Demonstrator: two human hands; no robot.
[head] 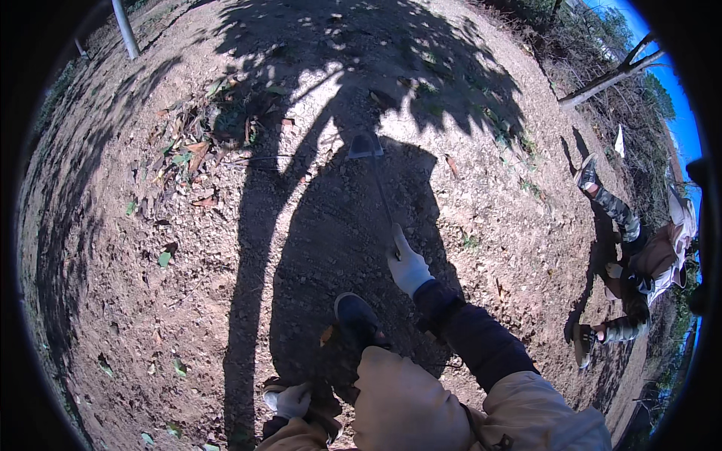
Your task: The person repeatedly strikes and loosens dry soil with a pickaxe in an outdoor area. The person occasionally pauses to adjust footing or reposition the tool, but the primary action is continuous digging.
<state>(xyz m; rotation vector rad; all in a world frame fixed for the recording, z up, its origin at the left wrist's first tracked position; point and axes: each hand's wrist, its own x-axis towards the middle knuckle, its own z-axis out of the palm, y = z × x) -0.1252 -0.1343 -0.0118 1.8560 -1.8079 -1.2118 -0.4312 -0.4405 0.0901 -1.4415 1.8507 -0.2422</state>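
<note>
My right hand, in a white glove, grips the thin handle of a hoe-like tool. The tool's flat, trapezoid blade is farther ahead, at the ground within my shadow. Low in the picture is my left hand, also gloved, close to one of my shoes. Its fingers are partly in shade, so whether it holds anything is unclear. My other dark shoe stands on the stony soil between the hands.
Dry and green leaves lie in a heap ahead on the left. To the right, a person in camouflage trousers is on the slope. A tree trunk leans near brush behind them. A pale post rises at upper left.
</note>
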